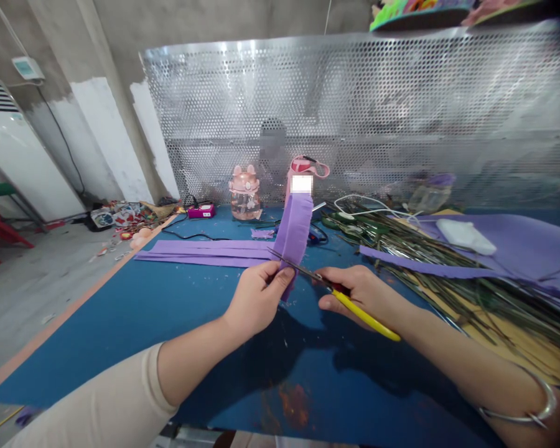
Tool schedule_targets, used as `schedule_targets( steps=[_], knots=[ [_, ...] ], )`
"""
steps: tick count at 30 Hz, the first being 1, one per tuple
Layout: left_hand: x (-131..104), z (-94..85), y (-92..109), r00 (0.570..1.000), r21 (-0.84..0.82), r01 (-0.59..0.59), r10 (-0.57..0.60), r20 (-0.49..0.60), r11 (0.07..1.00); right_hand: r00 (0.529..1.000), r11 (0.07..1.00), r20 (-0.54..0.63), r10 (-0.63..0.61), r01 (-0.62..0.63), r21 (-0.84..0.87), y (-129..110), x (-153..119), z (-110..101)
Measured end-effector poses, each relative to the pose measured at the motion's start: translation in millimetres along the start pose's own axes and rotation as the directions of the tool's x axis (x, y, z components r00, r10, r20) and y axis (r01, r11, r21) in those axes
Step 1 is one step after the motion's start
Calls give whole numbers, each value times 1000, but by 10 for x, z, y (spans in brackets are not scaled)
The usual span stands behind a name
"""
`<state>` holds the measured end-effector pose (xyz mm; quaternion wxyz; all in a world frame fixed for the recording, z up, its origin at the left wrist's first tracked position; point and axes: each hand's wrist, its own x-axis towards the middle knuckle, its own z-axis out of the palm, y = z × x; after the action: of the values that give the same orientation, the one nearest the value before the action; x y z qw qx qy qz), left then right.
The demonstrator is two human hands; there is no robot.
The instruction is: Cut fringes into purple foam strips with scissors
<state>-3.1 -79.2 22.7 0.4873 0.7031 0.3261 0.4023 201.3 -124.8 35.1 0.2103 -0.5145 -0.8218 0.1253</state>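
My left hand [256,295] pinches a purple strip [295,227] that stands up from its fingers; one long edge is cut into a fine fringe. Whether the strip is paper or foam I cannot tell. In my right hand [361,289] are scissors [366,318] with a yellow handle. Their dark blades lie apart across the strip, just above my left thumb. Behind my left hand, several flat purple strips [205,252] lie side by side on the blue table.
Green wire-like stems [429,274] heap on the right, with a loose purple strip [429,264] and a purple sheet [532,249]. A clear bottle [245,196], a pink bottle and a magenta power box [201,210] stand at the back, before a perforated metal panel [364,112].
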Motion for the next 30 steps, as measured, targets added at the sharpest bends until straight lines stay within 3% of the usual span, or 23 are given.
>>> schedule_targets(
  steps=[7, 14, 22, 30],
  knots=[
    [17, 14, -37, 999, -19, 43, -42, 31, 999, 999, 999, -29, 30, -30, -24, 9, 11, -25],
    [31, -8, 8, 999, 24, 39, -38, -32, 999, 998, 995, -47, 29, -33, -93, 4, 18, -16],
    [53, -22, -3, 985, -184, 169, -170, 9, 968, 999, 998, -50, -12, 9, -61, 5, 32, -50],
    [36, -8, 23, 989, -103, 145, -144, 9, 984, 998, 998, -60, -24, 20, -67, -42, 41, -31]
  ],
)
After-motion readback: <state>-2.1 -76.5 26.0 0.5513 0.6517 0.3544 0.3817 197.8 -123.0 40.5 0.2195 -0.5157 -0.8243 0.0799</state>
